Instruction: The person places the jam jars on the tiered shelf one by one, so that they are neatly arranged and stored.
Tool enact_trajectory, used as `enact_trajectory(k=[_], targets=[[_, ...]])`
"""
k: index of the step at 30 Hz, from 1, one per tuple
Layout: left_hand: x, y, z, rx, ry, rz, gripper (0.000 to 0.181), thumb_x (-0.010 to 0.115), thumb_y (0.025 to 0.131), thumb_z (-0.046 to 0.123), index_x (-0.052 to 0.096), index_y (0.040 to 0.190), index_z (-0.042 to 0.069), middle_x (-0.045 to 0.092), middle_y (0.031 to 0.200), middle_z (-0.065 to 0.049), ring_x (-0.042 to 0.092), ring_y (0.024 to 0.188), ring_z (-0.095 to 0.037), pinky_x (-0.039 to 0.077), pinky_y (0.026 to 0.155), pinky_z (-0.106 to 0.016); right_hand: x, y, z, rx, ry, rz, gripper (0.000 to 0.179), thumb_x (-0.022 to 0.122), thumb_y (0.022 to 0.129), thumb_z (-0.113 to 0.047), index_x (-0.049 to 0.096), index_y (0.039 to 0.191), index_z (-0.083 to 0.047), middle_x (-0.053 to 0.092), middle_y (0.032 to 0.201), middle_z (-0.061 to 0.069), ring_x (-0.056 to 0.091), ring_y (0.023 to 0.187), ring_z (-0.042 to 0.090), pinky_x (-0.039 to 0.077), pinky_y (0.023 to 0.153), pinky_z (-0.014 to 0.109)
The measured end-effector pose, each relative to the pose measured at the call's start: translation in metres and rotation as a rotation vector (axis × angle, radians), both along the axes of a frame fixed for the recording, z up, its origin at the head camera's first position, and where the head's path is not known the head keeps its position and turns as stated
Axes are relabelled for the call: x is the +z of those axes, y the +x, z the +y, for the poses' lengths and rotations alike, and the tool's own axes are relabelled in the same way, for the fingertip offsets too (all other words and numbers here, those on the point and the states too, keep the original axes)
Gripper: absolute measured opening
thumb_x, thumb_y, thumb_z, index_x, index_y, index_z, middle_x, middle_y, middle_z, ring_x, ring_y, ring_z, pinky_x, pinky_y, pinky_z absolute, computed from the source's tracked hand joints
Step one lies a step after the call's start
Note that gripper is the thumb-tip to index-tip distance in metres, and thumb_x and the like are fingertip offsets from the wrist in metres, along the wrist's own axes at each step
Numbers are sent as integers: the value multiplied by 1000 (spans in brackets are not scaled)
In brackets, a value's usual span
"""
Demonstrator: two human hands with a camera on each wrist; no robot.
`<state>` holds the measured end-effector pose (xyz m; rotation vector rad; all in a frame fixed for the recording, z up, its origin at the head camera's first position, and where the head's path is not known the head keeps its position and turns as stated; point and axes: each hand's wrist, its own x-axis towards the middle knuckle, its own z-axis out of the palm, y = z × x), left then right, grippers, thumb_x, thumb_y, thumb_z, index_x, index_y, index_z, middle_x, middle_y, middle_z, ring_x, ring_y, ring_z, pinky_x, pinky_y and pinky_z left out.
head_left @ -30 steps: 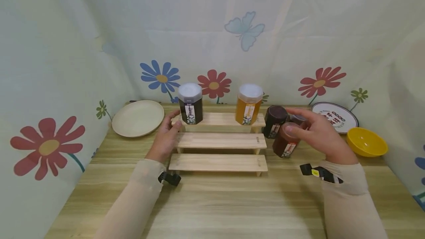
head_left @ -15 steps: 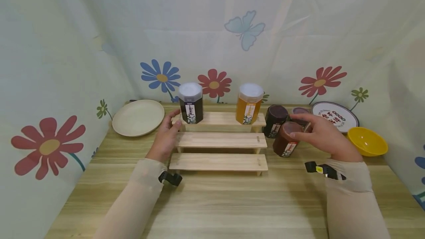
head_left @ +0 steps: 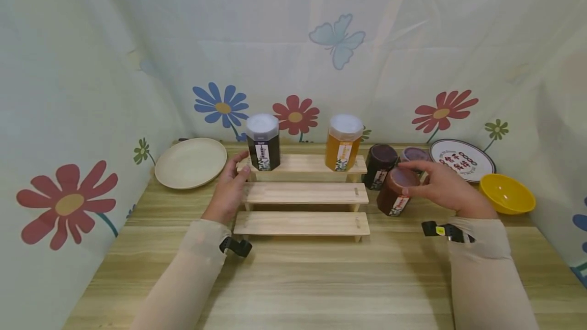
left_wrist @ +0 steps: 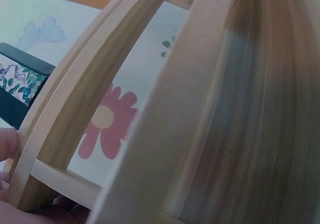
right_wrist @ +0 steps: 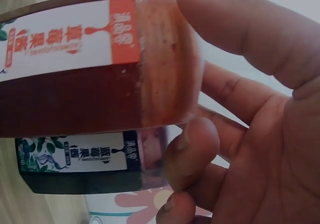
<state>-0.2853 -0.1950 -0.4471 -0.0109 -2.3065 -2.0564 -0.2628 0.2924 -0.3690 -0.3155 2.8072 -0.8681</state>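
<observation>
Tabletop (head_left: pixel 293 279): wooden rack (head_left: pixel 302 223) is being steadied, apparently, by left hand (head_left: pixel 227 190), partly hidden fingers curled round one end; red jar (head_left: pixel 393 192) is being pinched between fingers of right hand (head_left: pixel 449 187).

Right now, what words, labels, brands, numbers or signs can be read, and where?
"草莓果酱": red jar.
"蓝莓果酱": dark jar beside it, less sharp.
Brand marks on both: too blurred.
Print on white plate, black shelf jar, orange shelf jar, yellow tag: too small or blurred.
</observation>
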Motion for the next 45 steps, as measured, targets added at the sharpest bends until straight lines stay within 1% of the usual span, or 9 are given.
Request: enact_trajectory(k=[4, 10, 16, 20, 27, 31, 35, 41, 45], targets=[[0, 1, -1, -5, 19, -4, 51, 45, 115, 29, 36, 164, 22, 30, 170, -6, 37, 147, -32, 28, 121, -53, -3, -2, 1, 4, 1, -6, 69, 83, 92, -29, 55, 152, -11, 57, 136, 23, 55, 99, 30, 51, 75, 35], [0, 2, 0, -5, 18, 1, 51, 45, 115, 29, 36, 164, 23, 29, 171, -6, 37, 148, -33, 28, 122, -53, -6, -3, 2, 5, -7, -9, 72, 85, 90, -34, 55, 152, -11, 56, 137, 24, 55, 102, 32, 52, 75, 35], [-1, -1, 1, -1, 11, 23, 52, 45, 115, 28, 35, 165, 20, 27, 172, -5, 35, 150, -32, 27, 123, -53, -7, -4, 6, 41, -34, -7, 72, 86, 89, -19, 53, 153, -14, 59, 131, 19, 54, 93, 28, 50, 72, 36], [-2, -1, 0, 0, 8, 26, 52, 45, 115, 28, 34, 165, 20, 27, 172, -4, 35, 150, -31, 27, 124, -53, -8, -5, 8, 65, -47, 1, 72, 85, 89, -16, 52, 153, -14, 59, 130, 19, 54, 90, 28, 50, 71, 36], [-2, -1, 1, -3, 15, 41, 52, 45, 115, 27, 34, 165, 17, 27, 172, -4, 34, 151, -32, 26, 124, -53, -11, -6, 10, 107, -86, -4, 74, 84, 90, -12, 50, 155, -14, 55, 138, 20, 57, 108, 32, 54, 83, 36], [-2, -2, 1, -1, 14, 35, 52, 45, 115, 28, 34, 165, 19, 27, 173, -2, 31, 154, -30, 24, 126, -52, -12, -6, 11, 96, -96, -2, 73, 85, 89, -12, 51, 154, -13, 56, 134, 20, 57, 99, 30, 53, 77, 34], [-2, -1, 1, -1, 19, 34, 51, 45, 115, 27, 35, 164, 19, 27, 172, -2, 31, 154, -30, 25, 125, -52, -13, -6, 12, 80, -103, 1, 72, 86, 88, -12, 54, 152, -13, 58, 131, 19, 55, 89, 27, 51, 71, 32], [-2, -1, 1, -5, 18, 39, 51, 45, 115, 27, 35, 165, 20, 26, 172, -2, 32, 153, -30, 25, 125, -52, -15, -7, 12, 52, -103, 2, 71, 88, 86, -16, 58, 150, -15, 58, 129, 18, 54, 86, 26, 49, 69, 31], [-2, -1, 2, 1, 8, 36, 51, 45, 114, 28, 36, 164, 22, 28, 172, -2, 35, 151, -30, 28, 124, -52, -14, -5, 11, 55, -126, 10, 68, 89, 85, -16, 61, 147, -14, 57, 131, 16, 55, 88, 26, 50, 70, 30]])
